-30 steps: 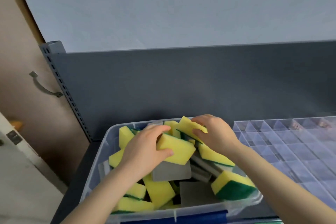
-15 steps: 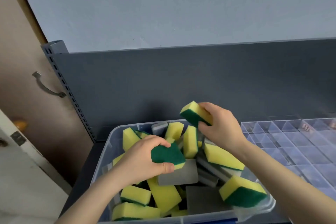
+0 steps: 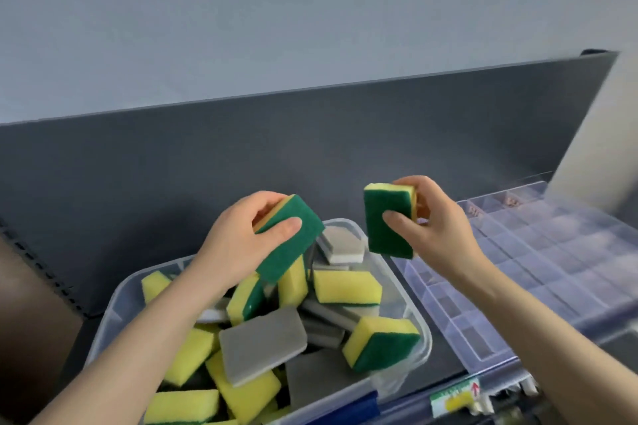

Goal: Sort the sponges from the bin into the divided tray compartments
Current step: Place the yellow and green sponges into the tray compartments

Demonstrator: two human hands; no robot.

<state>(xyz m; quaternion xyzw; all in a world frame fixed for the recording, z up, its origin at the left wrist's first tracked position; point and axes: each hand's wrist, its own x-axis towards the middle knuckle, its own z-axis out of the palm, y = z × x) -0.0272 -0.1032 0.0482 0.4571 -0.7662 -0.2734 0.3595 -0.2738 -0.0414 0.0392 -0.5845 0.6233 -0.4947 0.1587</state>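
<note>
Two yellow-and-green scouring sponges, held above the clear bin [image 3: 117,307]. Left hand [image 3: 238,248] grips the tilted sponge [image 3: 293,241]. Right hand [image 3: 442,231] pinches the upright sponge [image 3: 385,217], beside the divided tray [image 3: 559,252] at its left edge. Risk: the compartments look smaller than a sponge, so it may perch on dividers or spring out. Sticker [image 3: 455,393], near right: red arrow, writing unreadable.

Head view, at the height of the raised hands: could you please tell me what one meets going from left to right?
left hand → left-hand sponge, green face toward the camera → right-hand sponge, also green face toward the camera → right hand → divided tray
</note>
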